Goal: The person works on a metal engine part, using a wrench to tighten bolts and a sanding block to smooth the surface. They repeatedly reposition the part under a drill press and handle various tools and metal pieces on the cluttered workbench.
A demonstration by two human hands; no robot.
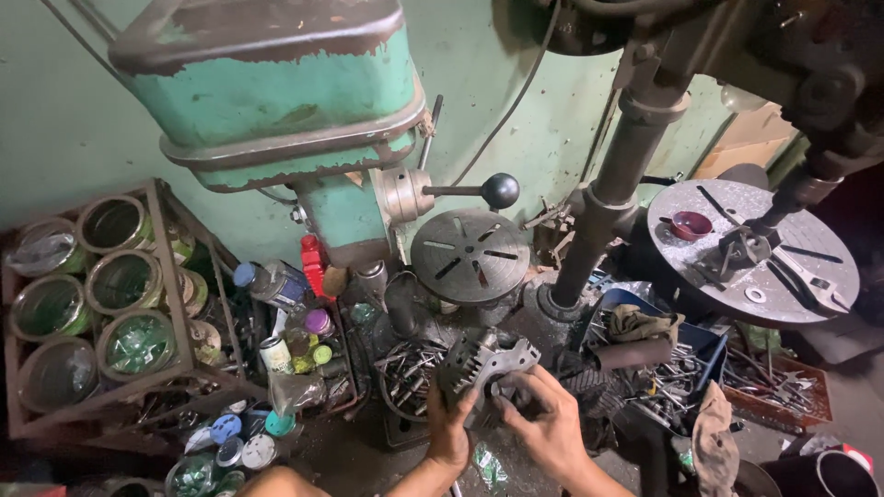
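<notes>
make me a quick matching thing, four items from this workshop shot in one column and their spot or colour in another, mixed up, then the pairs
Things:
1. grey metal housing
2. small red bowl
3. black ball handle
4. open tins

Places or colours:
a. stacked in a metal rack on the left
b. held in the left hand and right hand
c. on the round slotted table at right
d. at the end of the lever on the green drill press

Pairs: 1-b, 2-c, 3-d, 4-a

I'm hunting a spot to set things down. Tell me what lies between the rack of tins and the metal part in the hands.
In the head view, between the rack of tins and the metal part stands a cluster of bottles and spray cans, then a pile of loose metal tools.
</notes>
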